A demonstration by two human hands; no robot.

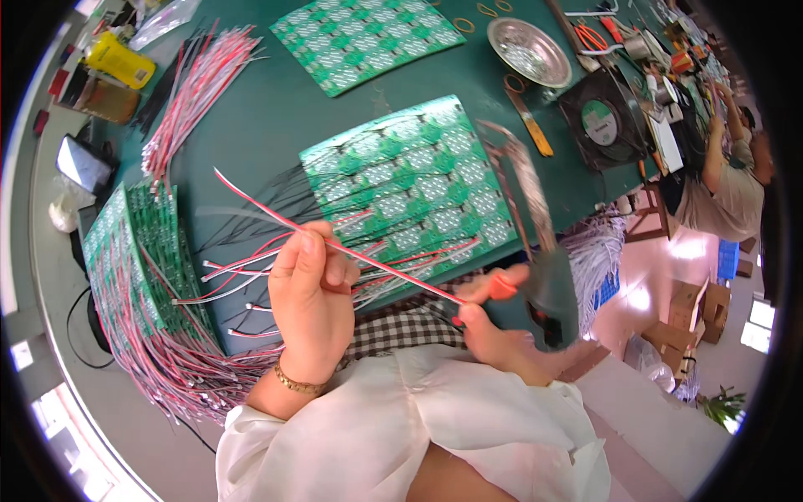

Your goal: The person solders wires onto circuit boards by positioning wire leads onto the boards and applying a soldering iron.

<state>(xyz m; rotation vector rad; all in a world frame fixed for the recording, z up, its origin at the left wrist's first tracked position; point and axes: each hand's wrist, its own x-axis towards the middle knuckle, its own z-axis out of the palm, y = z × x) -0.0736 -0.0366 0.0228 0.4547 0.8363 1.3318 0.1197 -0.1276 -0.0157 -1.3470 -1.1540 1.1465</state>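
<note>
My left hand (311, 284) pinches a red-and-white wire (393, 272) between thumb and fingers. The wire runs slantwise from an upper-left tip down to my right hand (502, 335), whose thumb and fingers close on its other end. An orange cover (503, 285) sits on one of that hand's fingers. Beyond both hands lies a green circuit board panel (410, 180), with black wires and red-and-white wires across it. Several of these wires end in small white connectors left of my left hand. A long, blurred object (531, 188) stands beside the panel and my right hand; its kind is unclear.
A second board panel (364, 38) lies at the back. To the left are a loose wire bundle (201, 100), wired boards (138, 259) and a yellow bottle (120, 60). A metal bowl (529, 52), a knife (529, 124) and a black fan (604, 121) occupy the right. Another person (723, 180) sits farther right.
</note>
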